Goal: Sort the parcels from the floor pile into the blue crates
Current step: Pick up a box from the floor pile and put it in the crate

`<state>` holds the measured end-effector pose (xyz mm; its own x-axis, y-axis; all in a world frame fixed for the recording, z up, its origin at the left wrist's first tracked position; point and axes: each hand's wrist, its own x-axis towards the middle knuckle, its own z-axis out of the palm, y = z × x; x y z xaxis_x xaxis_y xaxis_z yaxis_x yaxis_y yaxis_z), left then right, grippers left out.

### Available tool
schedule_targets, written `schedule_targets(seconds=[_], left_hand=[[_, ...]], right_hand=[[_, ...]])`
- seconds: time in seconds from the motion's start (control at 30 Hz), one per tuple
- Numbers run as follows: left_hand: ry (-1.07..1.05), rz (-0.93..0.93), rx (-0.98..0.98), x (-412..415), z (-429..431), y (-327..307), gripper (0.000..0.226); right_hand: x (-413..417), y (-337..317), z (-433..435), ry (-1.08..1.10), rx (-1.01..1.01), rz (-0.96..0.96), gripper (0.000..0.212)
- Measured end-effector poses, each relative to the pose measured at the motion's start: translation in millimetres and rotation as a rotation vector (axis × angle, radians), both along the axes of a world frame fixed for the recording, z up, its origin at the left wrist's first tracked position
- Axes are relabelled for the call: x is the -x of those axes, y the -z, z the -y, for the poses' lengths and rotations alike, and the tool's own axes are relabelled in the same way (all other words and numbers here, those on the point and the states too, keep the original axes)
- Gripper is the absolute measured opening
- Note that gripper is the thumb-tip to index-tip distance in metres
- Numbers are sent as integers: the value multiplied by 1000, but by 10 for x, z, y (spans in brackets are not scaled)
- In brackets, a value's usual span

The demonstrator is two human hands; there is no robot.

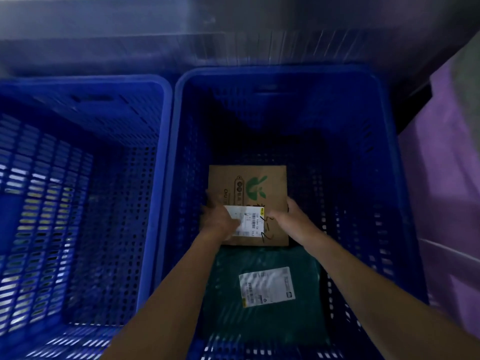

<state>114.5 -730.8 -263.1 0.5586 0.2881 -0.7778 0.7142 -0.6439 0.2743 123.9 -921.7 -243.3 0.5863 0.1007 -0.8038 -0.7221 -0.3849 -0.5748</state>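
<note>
Inside right crate [275, 71], cardboard parcel [270, 178], green parcel [226, 294] nearer, left crate [104, 80] alongside

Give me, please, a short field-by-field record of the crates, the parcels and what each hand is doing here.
right crate: blue, holds both parcels
left crate: blue, directly beside the right crate
cardboard parcel: in the right crate, far side, lying flat
green parcel: in the right crate, near side, next to the cardboard parcel
left hand: grips the cardboard parcel's left edge
right hand: grips the cardboard parcel's right edge
</note>
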Motion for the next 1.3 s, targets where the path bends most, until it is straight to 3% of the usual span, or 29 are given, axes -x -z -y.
schedule_targets(seconds=[0.17, 0.3, 0.43, 0.6, 0.73, 0.8, 0.83, 0.97, 1.07, 1.13, 1.2, 1.3], left_hand=[[45, 24, -43, 70, -1, 55, 126], [82, 14, -76, 84, 5, -16, 116], [188, -55, -142, 273, 90, -121, 107], [267, -241, -79, 555, 92, -435, 94], [331, -185, -28, 773, 116, -1097, 83], [338, -157, 55, 866, 93, -1449, 81], [326, -139, 105, 900, 70, -1596, 79], [280, -86, 234, 957, -61, -2107, 74], [273, -62, 251, 1123, -175, -2385, 70], [273, -59, 293, 1258, -246, -2539, 73], [284, -42, 323, 1349, -319, -2687, 78], [274, -11, 341, 1349, -482, -2488, 63]], right_hand=[[86, 66, 16, -44, 61, -104, 115], [232, 21, 66, -99, 83, -178, 85], [379, -129, 61, -132, 143, -198, 83], [454, -705, -38, -170, 231, -169, 70], [628, -1423, -147, -209, 224, -138, 42], [762, -1806, -210, -212, 210, -105, 12], [810, -1946, -233, -204, 213, -74, 7], [1074, -2242, -298, -190, 226, -64, 23], [1374, -2486, -378, -193, 266, -112, 61], [1587, -2567, -433, -204, 316, -167, 75], [1737, -2670, -499, -194, 331, -193, 75], [1863, -2911, -590, -195, 350, -192, 65]])
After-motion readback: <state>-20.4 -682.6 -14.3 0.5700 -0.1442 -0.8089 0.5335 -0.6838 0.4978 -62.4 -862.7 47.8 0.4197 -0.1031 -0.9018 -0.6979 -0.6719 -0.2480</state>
